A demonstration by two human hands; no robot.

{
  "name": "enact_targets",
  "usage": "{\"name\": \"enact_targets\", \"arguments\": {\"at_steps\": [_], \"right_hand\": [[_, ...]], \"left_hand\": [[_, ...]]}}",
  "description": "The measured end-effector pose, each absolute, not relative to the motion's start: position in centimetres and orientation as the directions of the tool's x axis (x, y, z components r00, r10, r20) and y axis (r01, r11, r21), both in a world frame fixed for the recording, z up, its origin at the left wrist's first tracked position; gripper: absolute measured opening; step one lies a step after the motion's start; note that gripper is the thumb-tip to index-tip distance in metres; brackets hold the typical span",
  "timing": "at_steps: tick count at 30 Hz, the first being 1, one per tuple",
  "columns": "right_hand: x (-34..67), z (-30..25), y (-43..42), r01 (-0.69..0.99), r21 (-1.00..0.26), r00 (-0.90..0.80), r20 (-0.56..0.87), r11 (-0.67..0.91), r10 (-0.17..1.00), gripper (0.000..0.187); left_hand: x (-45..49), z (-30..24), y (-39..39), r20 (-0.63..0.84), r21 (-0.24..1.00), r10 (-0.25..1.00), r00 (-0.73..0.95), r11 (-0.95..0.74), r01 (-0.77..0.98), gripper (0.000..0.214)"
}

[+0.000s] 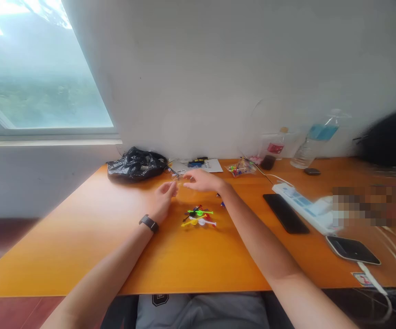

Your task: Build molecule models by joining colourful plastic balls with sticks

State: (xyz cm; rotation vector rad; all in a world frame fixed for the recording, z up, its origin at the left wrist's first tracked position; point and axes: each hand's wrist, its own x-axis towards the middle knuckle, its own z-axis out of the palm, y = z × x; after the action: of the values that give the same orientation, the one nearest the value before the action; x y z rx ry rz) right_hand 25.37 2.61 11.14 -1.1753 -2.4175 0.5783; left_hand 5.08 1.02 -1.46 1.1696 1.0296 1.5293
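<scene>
Over the far middle of the table, my left hand [165,194] has its thumb and fingertips pressed together. Whatever it pinches is too small and pale to name. My right hand [201,180] hovers just to its right, thumb and fingers apart, with nothing visible in them. Nearer to me, below both hands, lies a loose pile of small plastic pieces [200,216] with long thin arms, in green, yellow, white, red and black. A few small dark blue pieces [222,204] lie by my right forearm, partly hidden by it.
Behind my hands are a black plastic bag [136,164], a paper sheet [214,165] and a clear bag of colourful pieces [242,168]. To the right are a black phone [285,213], a white power strip [297,201], a charging device [353,250] and bottles [302,153].
</scene>
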Motion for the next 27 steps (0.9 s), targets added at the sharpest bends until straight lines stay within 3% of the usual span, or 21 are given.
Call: {"name": "enact_targets", "arguments": {"at_steps": [4,8,13,18,22,27], "right_hand": [[26.0,9.3,4.8,0.719,-0.532,-0.428,0.168,0.447,0.888,0.046],[27.0,7.7,6.5,0.72,-0.628,-0.344,0.047,0.296,0.938,0.057],[27.6,6.3,7.2,0.752,-0.632,-0.281,-0.05,0.187,0.958,0.048],[28.0,5.6,7.8,0.513,-0.856,-0.251,-0.073,0.069,0.965,0.05],[28.5,5.7,8.3,0.462,-0.88,-0.236,-0.005,0.108,0.972,0.032],[28.4,5.6,7.8,0.402,-0.913,-0.313,-0.06,0.075,0.948,0.034]], "left_hand": [[5.1,-1.6,1.2,0.191,0.962,0.968,-0.165,-0.218,-0.163,0.045],[5.2,-1.6,1.3,0.204,0.963,0.967,-0.154,-0.226,-0.147,0.044],[5.3,-1.3,1.0,0.19,0.964,0.978,-0.086,-0.203,-0.17,0.044],[5.5,-0.8,0.6,0.19,0.97,0.982,-0.006,-0.189,-0.15,0.045],[5.4,-0.7,0.5,0.195,0.972,0.979,-0.052,-0.2,-0.121,0.046],[5.5,-0.6,0.5,0.194,0.97,0.98,-0.046,-0.199,-0.142,0.051]]}}
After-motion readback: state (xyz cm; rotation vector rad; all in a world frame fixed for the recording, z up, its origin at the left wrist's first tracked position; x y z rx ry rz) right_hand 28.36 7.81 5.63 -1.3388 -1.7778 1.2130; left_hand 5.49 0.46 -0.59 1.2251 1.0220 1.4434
